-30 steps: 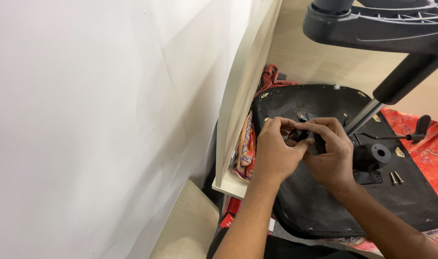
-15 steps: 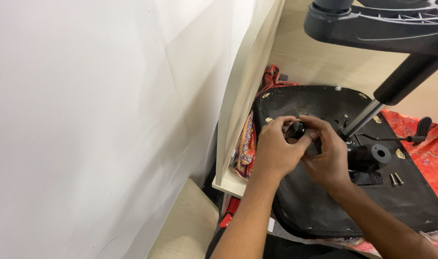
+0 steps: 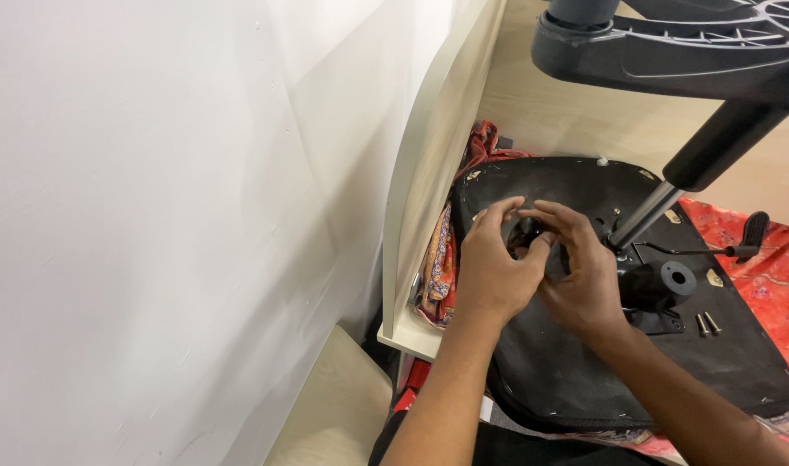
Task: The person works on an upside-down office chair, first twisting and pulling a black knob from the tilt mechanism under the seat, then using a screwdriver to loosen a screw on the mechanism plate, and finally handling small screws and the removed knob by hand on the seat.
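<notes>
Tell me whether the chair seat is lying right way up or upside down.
Upside down. The chair seat shows its black fabric-covered underside, with the metal mechanism plate and gas cylinder sticking up from it, over the red cloth.

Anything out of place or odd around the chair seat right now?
Two loose screws lie on the upturned black seat underside, beside the mechanism; they could roll off. Both hands, left hand and right hand, pinch a small black part.

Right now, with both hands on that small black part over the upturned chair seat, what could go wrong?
The small black part, pinched between the left hand and right hand, could slip into the gap by the white panel. The two loose screws on the seat underside might roll off onto the red cloth.
</notes>
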